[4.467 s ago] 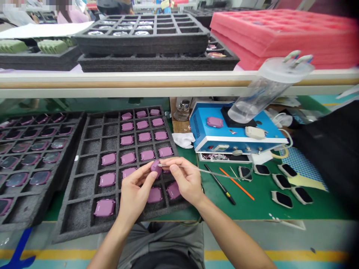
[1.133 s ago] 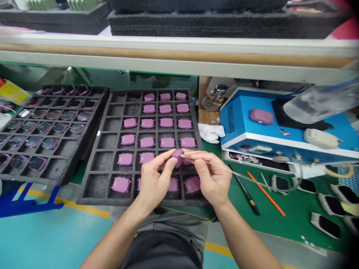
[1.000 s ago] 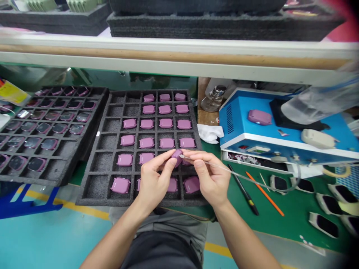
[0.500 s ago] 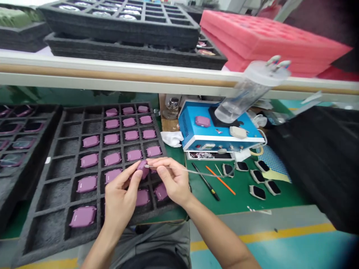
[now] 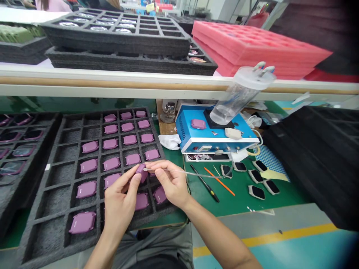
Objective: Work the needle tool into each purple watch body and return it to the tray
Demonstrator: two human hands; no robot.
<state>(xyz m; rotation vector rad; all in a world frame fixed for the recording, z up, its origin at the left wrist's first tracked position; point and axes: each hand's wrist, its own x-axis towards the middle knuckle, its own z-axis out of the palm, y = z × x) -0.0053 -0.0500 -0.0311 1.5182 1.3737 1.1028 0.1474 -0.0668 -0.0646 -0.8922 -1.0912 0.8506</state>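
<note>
My left hand [image 5: 120, 200] pinches a purple watch case [image 5: 141, 172] between thumb and fingers, tilted on edge above the foam tray. My right hand [image 5: 171, 183] is closed on the end of a thin clear tube [image 5: 190, 172]. The tube's small pale tip points at the side of the case; whether it is inserted cannot be seen. Beneath both hands lies a dark foam tray [image 5: 49, 198] with purple watch cases in many of its compartments, such as one case [image 5: 82, 222] at the front. The tube trails right across the green bench.
A blue machine [image 5: 187, 132] stands behind my right hand, bearing a clear cylinder [image 5: 234, 101] and another purple case [image 5: 198, 124]. A black pen [image 5: 206, 184], an orange stick [image 5: 220, 182] and several watches [image 5: 256, 192] lie to the right. Overhead runs a shelf edge [image 5: 112, 91] with foam trays.
The view has tilted up slightly, so the scene sits a little lower. Both hands keep the same hold on the watch case and tube.
</note>
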